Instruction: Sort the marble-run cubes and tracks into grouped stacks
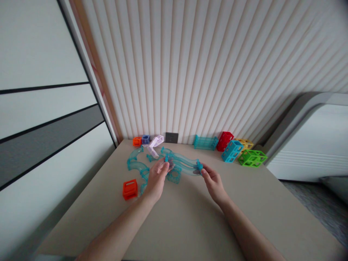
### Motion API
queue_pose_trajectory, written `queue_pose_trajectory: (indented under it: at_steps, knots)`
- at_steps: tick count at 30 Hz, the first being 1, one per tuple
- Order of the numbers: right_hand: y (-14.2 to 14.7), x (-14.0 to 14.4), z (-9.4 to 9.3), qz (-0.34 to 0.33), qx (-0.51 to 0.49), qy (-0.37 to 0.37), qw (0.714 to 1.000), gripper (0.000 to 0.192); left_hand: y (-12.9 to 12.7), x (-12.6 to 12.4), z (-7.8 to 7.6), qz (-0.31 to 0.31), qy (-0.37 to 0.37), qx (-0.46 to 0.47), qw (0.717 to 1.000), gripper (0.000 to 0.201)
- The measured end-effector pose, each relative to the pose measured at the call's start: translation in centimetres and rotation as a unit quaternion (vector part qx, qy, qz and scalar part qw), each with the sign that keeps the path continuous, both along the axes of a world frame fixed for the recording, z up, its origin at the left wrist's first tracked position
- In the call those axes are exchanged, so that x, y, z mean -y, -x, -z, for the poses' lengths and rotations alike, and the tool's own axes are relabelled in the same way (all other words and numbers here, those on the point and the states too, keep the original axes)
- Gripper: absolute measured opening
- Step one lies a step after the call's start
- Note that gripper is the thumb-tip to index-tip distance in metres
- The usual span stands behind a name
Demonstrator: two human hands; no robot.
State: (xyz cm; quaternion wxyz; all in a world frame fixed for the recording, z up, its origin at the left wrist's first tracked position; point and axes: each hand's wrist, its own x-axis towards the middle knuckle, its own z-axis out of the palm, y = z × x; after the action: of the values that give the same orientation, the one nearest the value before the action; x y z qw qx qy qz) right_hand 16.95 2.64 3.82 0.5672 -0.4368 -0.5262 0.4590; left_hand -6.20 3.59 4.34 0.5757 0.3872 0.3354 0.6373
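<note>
A long, wavy, see-through teal track piece (183, 164) is held level above the table between my two hands. My left hand (158, 175) pinches its left end, thumb on top. At the other end, my right hand (213, 179) grips the connector between thumb and fingers. Just beneath and left of the piece lies a square teal piece (174, 175), partly covered by it. Curved teal track pieces (138, 165) lie to the left of my left hand, some hidden behind it. A pale lilac branching piece (154, 144) sits behind that hand.
An orange-red cube frame (130, 189) lies at left on the table (187, 224). Small orange (137, 141) and purple (145, 139) cubes stand at the back. Toward the back right are a teal tube bundle (206, 142) and red (224, 141), blue (232, 150), yellow (246, 144) and green (252, 158) frames.
</note>
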Motion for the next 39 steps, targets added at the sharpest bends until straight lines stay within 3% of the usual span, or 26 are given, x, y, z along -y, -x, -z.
queue_pose_trajectory:
  at_steps: [13,21,29,34,39]
  knots:
    - [-0.1,0.1,0.1,-0.017,0.009,-0.016,1.0,0.057,0.0,0.2,-0.2,0.005,-0.026,-0.02,0.999,0.045]
    - [-1.0,-0.4,0.4,-0.002,0.061,-0.037,0.997,0.058,-0.3,0.6,-1.2,-0.01,-0.009,-0.057,0.998,0.055]
    - [-3.3,-0.9,0.1,0.004,0.215,-0.088,0.973,0.054,-0.5,0.2,0.6,-0.013,-0.031,-0.099,0.995,0.051]
    - [-4.6,-2.6,1.4,0.051,0.199,-0.077,0.976,0.054,-0.9,0.6,1.5,0.007,-0.052,-0.135,0.99,0.064]
    - [-6.6,-4.8,3.4,0.109,0.162,-0.049,0.98,0.067,-1.0,0.9,1.8,0.033,-0.058,-0.144,0.987,0.061]
